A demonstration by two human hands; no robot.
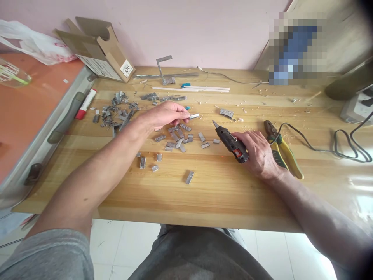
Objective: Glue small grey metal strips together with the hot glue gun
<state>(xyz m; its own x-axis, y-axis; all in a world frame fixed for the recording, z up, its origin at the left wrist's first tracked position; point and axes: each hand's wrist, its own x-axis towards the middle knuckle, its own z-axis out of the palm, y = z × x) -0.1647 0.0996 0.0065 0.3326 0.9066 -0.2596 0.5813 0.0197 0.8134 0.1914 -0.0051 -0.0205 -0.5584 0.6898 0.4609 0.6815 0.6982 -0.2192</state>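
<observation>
A small grey block [194, 116] with a pale top is just above the middle of the table [145, 198], its end between the thumb and fingers of the left hand [169, 114]; that grip is pinching it. The right hand [258, 151] is wrapped around a black glue gun [231, 144], its grip closed on the handle. The nozzle points toward the back edge and the left, apart from the block. Whether the gun touches the table cannot be told.

Below the left hand lies a loose cluster of grey blocks [179, 138], some overlapping. One lone block [189, 177] lies nearer the front edge, with a few short pieces [142, 162] left of it. Behind the gun is a grey ribbed strip [226, 113]. Pliers [281, 149] with yellow and green handles lie just beside the right hand, jaws toward the back edge; a black cord [311, 147] runs from near them to the right edge.

Toward the left edge are a heap of grey scraps [116, 111] and a red and white marker [86, 104]. Along the back edge lie white sticks [190, 89], near a bent grey frame [160, 70]. An open cardboard box [99, 54] is at the back left corner.
</observation>
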